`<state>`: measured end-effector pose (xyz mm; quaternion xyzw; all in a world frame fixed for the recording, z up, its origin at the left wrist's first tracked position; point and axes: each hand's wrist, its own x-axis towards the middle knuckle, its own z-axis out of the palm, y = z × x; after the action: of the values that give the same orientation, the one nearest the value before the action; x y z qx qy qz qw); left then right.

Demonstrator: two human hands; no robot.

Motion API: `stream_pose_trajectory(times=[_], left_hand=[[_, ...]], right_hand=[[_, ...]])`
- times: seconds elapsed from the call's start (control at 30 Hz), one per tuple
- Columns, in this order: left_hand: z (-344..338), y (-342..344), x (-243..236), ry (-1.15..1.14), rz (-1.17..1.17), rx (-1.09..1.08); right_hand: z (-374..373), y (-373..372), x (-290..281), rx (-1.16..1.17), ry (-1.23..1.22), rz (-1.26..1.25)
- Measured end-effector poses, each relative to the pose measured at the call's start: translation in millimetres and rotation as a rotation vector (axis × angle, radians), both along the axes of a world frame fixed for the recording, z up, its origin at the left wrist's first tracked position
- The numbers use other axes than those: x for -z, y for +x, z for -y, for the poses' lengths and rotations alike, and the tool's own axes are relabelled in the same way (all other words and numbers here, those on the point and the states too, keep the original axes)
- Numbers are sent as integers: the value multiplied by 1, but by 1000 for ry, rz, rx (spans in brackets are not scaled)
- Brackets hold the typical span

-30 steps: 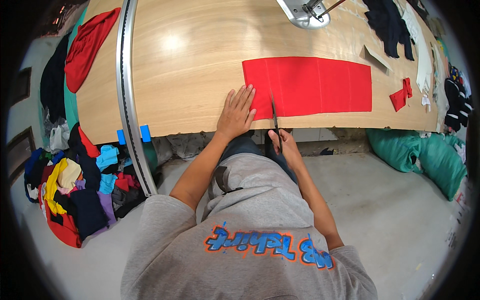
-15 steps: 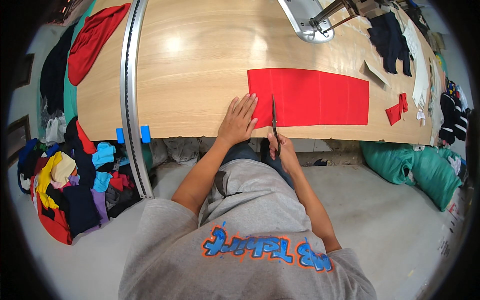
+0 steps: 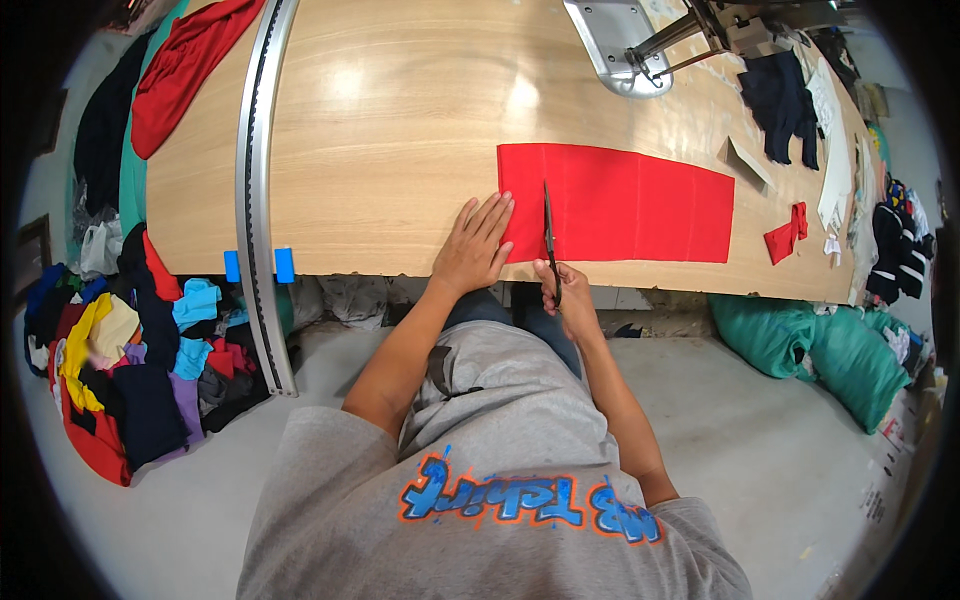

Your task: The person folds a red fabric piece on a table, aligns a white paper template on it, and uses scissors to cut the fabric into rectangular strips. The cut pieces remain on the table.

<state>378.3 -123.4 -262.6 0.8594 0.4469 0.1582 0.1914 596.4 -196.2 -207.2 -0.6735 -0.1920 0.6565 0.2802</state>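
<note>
A flat red fabric piece (image 3: 640,205), roughly rectangular and marked by pale creases, lies along the near edge of the table. My left hand (image 3: 473,245) rests flat with its fingers stretched out, the fingertips and thumb at the cloth's left edge. In my right hand (image 3: 570,300), at the table's front edge, is a pair of dark scissors (image 3: 549,228). Their blades point away from me over the left part of the cloth and look nearly together. Whether the lower blade lies under the fabric I cannot tell.
A metal rail (image 3: 257,180) with blue clips crosses the table at left. At the far right stands a cutting machine's metal base (image 3: 620,50). Dark cloth (image 3: 778,105) and red scraps (image 3: 787,235) lie at right. Coloured clothes (image 3: 150,400) and green sacks (image 3: 810,345) are below.
The scissors have moved slightly farther across the red fabric, away from me. My left hand keeps its place at the cloth's left edge. The whole view has shifted a little.
</note>
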Motion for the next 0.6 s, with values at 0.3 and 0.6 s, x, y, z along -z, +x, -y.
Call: stream_pose_trajectory(times=[0.3, 0.6], left_hand=[[0, -1, -1, -1, 56, -2], [1, -1, 1, -4, 43, -5]], right_hand=[[-26, -1, 9, 20, 34, -5], [-32, 0, 8, -17, 46, 37]])
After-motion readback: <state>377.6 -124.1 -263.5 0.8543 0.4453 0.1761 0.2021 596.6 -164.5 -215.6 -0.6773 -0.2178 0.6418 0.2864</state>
